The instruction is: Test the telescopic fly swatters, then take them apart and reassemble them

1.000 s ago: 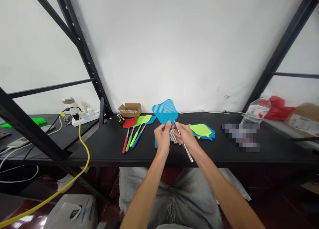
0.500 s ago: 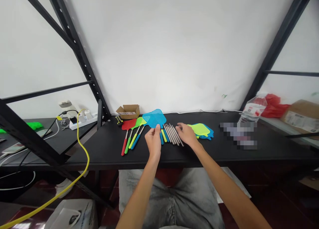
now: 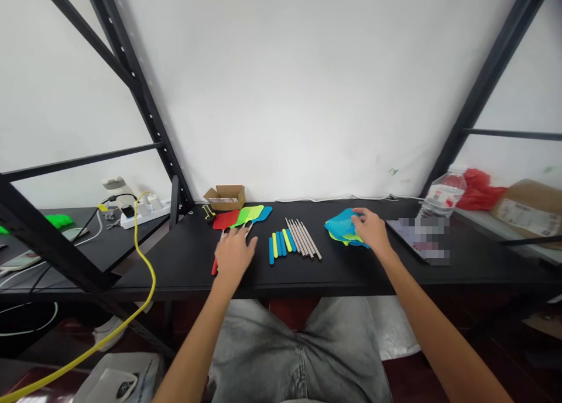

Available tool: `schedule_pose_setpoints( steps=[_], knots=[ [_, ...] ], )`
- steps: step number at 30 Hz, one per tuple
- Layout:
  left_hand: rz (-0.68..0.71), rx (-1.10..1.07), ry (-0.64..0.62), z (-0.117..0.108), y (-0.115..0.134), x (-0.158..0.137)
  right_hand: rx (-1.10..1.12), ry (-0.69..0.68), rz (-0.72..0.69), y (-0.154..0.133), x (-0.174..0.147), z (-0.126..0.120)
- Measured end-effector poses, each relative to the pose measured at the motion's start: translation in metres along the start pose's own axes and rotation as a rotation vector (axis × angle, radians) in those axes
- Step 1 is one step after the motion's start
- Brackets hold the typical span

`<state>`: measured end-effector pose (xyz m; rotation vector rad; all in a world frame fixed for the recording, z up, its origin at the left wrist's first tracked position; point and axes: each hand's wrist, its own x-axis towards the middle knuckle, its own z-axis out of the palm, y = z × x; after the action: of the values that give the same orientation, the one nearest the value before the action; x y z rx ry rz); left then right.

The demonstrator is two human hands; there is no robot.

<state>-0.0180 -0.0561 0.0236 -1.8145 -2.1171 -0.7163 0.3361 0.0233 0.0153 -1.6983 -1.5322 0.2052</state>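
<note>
On the black surface (image 3: 351,268), my right hand (image 3: 372,230) rests open-fingered on light, floppy blue and green plastic swatter heads (image 3: 340,227) at two o'clock; my left hand (image 3: 232,255) lies open on the assembled swatters' handles (image 3: 239,220). I'd pinch a head's stiffer neck.

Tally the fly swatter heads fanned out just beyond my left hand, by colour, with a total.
Red head: 1
Green head: 1
Yellow-green head: 1
Blue head: 1
Total: 4 showing; the view cannot tell whether another lies stacked beneath.
</note>
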Motion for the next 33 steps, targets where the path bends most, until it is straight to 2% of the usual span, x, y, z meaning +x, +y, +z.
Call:
schedule_pose_setpoints(
  steps=[2, 4, 6, 9, 11, 13, 15, 18, 21, 26, 30, 33],
  knots=[
    [-0.019, 0.173, -0.085, 0.002, -0.02, 0.003, -0.248, 0.017, 0.02, 0.008, -0.006, -0.001],
    [-0.016, 0.235, -0.141, 0.005, -0.028, 0.004, -0.405, 0.035, 0.009, 0.01, -0.014, 0.002],
    [0.016, 0.261, -0.166, 0.005, -0.029, 0.004, -0.454, 0.074, -0.031, 0.01, -0.02, 0.004],
    [0.051, 0.276, -0.15, -0.002, -0.02, 0.003, -0.369, 0.15, -0.099, 0.002, -0.024, 0.002],
    [0.027, 0.26, -0.131, -0.011, -0.008, 0.0, -0.222, 0.167, -0.156, -0.011, -0.027, -0.001],
    [-0.012, 0.226, -0.142, -0.02, 0.01, -0.005, 0.016, 0.08, -0.196, -0.031, -0.033, -0.001],
    [0.023, 0.173, -0.147, -0.027, 0.035, -0.013, 0.359, -0.126, -0.193, -0.058, -0.042, 0.007],
    [0.077, 0.062, -0.182, -0.031, 0.076, -0.026, 0.95, -0.429, 0.014, -0.097, -0.057, 0.026],
    [0.131, -0.103, -0.19, -0.026, 0.105, -0.04, 1.291, -0.444, 0.122, -0.12, -0.065, 0.041],
    [0.112, -0.402, -0.219, -0.015, 0.122, -0.058, 1.506, -0.481, 0.169, -0.123, -0.066, 0.043],
    [0.063, -0.948, -0.272, -0.004, 0.123, -0.069, 1.622, -0.459, 0.297, -0.12, -0.069, 0.045],
    [-0.101, -1.364, -0.397, 0.0, 0.122, -0.073, 1.657, -0.441, 0.354, -0.124, -0.074, 0.049]
  ],
)
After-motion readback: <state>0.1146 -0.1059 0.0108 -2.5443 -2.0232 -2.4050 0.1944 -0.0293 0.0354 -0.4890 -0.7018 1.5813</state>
